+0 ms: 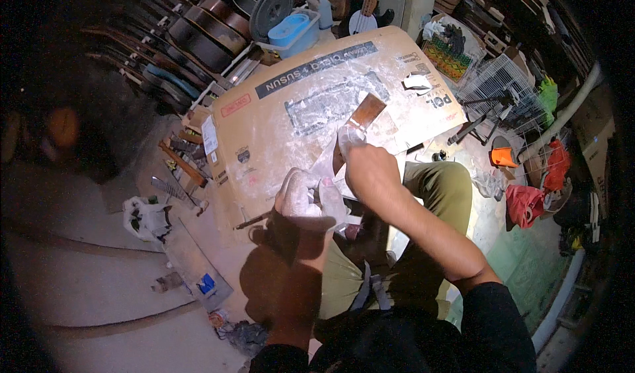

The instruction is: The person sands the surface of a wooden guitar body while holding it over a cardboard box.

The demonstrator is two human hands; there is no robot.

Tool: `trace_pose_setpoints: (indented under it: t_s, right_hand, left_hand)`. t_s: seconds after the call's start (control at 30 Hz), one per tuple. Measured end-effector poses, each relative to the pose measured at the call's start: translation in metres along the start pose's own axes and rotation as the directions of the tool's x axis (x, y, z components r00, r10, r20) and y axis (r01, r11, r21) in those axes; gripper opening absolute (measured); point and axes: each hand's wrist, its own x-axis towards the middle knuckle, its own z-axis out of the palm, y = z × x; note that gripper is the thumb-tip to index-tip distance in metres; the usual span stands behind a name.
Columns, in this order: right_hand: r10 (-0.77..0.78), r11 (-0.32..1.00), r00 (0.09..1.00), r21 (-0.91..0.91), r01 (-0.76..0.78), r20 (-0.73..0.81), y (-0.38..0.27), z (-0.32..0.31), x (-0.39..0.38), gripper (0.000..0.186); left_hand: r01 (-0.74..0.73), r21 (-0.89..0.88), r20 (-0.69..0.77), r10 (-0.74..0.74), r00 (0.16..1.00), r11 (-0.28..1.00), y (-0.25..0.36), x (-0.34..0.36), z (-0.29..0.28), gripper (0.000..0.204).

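Note:
A brown wooden piece, dusted white, with a flat squared end, slants up from my lap over a cardboard sheet. Just below that end my right hand is closed around it, its fingers partly hidden behind the fist. My left hand, coated in white powder, lies lower and to the left. Its fingers are curled and the thumb is bent in; what it grips, if anything, is not clear. A pale strip sticks out beside its wrist. White powder covers much of the cardboard.
Guitars stand in a row at the far left. A blue tub sits behind the cardboard. To the right are a white wire rack, an orange object and a red bag. A crumpled white bag lies left.

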Motion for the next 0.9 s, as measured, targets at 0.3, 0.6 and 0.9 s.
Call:
trace_pose_setpoints:
  t_s: [0.3,0.6,0.9]
  right_hand:
    - [-0.033,0.999,0.999,0.034,0.035,-0.040,0.019,0.000,0.023,0.019]
    - [-0.021,0.996,0.990,-0.088,0.033,0.139,-0.001,-0.012,0.000,0.031]
    - [-0.113,0.972,0.992,0.211,0.099,0.056,0.053,-0.002,0.042,0.032]
  left_hand:
    - [0.020,-0.056,0.027,-0.019,0.999,0.998,0.002,-0.005,0.001,0.016]
    - [-0.045,0.045,0.073,0.042,0.996,0.998,-0.018,-0.022,-0.007,0.015]
    - [0.101,-0.095,-0.024,-0.104,0.994,0.990,0.004,-0.010,0.005,0.015]
